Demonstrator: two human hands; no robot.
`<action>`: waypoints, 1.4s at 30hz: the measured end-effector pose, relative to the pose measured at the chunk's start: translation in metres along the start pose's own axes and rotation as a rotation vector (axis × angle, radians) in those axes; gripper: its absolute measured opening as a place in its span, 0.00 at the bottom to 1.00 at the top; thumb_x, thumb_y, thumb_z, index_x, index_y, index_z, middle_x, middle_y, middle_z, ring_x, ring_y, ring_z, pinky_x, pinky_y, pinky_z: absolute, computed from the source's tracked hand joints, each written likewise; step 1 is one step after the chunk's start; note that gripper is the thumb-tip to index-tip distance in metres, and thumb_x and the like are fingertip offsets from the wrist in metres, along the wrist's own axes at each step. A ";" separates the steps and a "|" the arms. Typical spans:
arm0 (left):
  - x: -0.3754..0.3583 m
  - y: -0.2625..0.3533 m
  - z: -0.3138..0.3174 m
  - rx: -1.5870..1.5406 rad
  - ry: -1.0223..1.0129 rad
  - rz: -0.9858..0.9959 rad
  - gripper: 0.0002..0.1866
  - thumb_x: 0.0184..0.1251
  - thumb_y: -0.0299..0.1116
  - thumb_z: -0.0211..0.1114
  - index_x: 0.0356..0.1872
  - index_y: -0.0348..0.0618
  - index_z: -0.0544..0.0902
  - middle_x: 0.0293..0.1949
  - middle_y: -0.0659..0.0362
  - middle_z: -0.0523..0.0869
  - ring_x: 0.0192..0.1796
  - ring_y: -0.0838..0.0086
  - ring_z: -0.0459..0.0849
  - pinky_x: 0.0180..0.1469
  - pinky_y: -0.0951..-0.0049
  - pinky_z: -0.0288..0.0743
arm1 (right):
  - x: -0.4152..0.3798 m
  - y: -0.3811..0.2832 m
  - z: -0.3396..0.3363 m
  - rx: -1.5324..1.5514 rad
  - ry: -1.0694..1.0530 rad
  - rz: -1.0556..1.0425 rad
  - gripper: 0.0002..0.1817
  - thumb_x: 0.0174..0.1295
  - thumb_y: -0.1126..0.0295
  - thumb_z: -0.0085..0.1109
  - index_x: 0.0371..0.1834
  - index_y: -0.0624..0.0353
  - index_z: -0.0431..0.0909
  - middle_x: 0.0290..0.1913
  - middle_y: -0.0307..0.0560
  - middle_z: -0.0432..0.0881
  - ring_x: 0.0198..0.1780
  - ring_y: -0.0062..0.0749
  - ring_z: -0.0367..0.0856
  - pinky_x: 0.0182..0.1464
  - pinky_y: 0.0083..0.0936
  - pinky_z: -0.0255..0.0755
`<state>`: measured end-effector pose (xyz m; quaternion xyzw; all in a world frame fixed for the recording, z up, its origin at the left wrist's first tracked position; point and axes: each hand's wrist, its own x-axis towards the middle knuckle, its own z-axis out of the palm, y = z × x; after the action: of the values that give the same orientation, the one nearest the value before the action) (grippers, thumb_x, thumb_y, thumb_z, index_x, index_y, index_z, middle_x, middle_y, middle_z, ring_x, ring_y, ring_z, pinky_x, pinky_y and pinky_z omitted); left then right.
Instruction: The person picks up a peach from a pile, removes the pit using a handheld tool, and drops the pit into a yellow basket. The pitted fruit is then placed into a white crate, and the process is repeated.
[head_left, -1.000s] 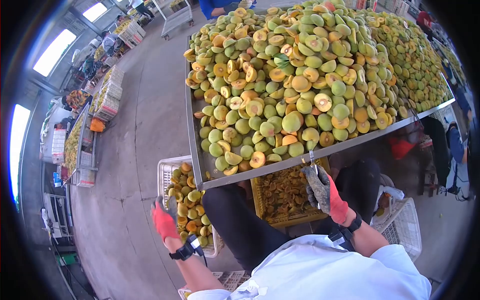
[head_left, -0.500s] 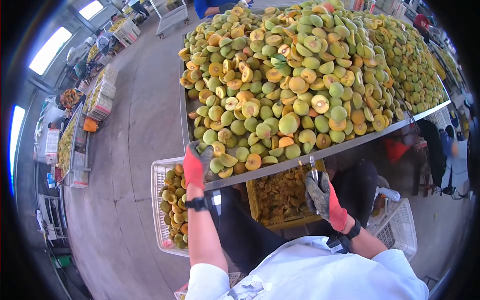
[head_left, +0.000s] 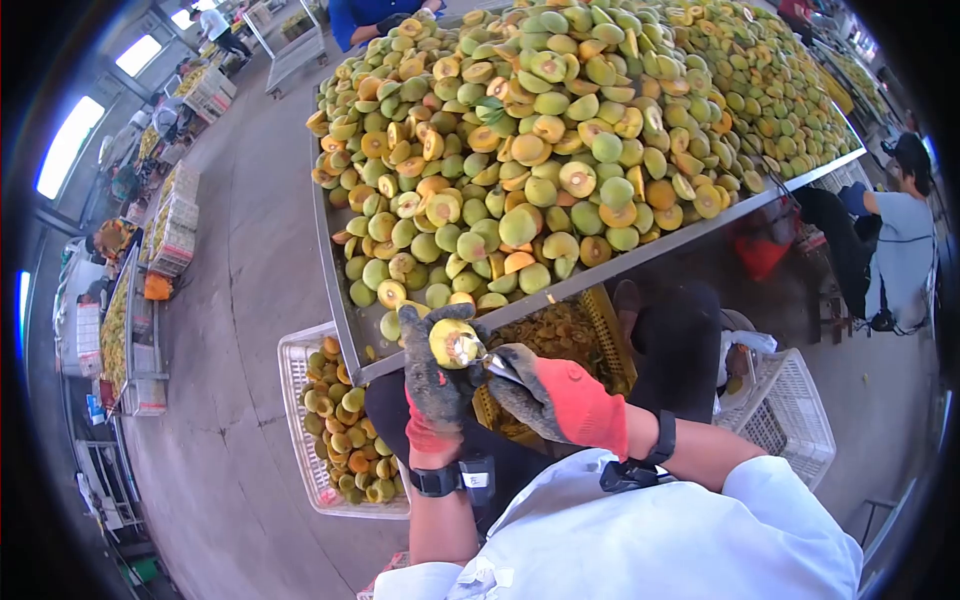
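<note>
Before the table's front edge, my left hand, in a grey and red glove, has its fingers round a yellow-green fruit half, cut face showing. My right hand, gloved alike, is closed on a small metal tool whose end meets the fruit's cut face. Just beyond both hands is the metal-edged table, heaped with halved green and orange fruit.
A white crate of fruit halves stands at the left, below the table. Under the table is a yellow crate with scraps. A white basket sits at the right. Co-workers are at the far side and right.
My left hand has moved from the pile's front corner toward me, now with a fruit half. My right hand has moved left, bringing the tool to the fruit. The view has shifted.
</note>
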<state>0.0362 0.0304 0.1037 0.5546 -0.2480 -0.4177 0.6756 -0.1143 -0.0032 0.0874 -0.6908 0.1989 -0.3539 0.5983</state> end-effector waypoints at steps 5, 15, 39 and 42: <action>-0.004 -0.006 0.001 -0.028 -0.085 0.049 0.27 0.74 0.56 0.47 0.47 0.37 0.76 0.33 0.55 0.84 0.32 0.70 0.84 0.40 0.73 0.80 | -0.002 -0.012 -0.014 -0.479 -0.121 0.093 0.13 0.65 0.68 0.54 0.51 0.60 0.70 0.36 0.52 0.81 0.33 0.41 0.82 0.34 0.30 0.75; -0.007 -0.013 0.009 -0.010 0.109 0.007 0.37 0.74 0.62 0.35 0.33 0.36 0.79 0.25 0.54 0.84 0.25 0.71 0.83 0.30 0.75 0.78 | -0.031 0.027 0.006 -0.240 -0.150 0.277 0.15 0.73 0.56 0.45 0.46 0.55 0.75 0.32 0.34 0.77 0.30 0.22 0.75 0.32 0.22 0.71; -0.007 -0.016 -0.010 0.376 0.007 0.337 0.35 0.77 0.56 0.36 0.37 0.31 0.80 0.28 0.53 0.85 0.29 0.69 0.83 0.38 0.73 0.79 | -0.023 -0.003 -0.003 0.094 -0.295 0.402 0.10 0.69 0.65 0.54 0.49 0.56 0.72 0.29 0.35 0.77 0.27 0.19 0.71 0.30 0.21 0.65; -0.007 0.001 -0.006 0.076 -0.160 0.006 0.36 0.75 0.59 0.37 0.34 0.32 0.81 0.27 0.52 0.85 0.26 0.67 0.84 0.34 0.72 0.81 | -0.011 -0.021 -0.013 0.065 -0.388 0.423 0.13 0.70 0.60 0.53 0.51 0.54 0.72 0.31 0.33 0.77 0.27 0.16 0.71 0.30 0.19 0.65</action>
<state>0.0380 0.0399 0.1044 0.5440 -0.3186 -0.4491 0.6331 -0.1341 -0.0006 0.1055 -0.6692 0.2091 -0.0888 0.7075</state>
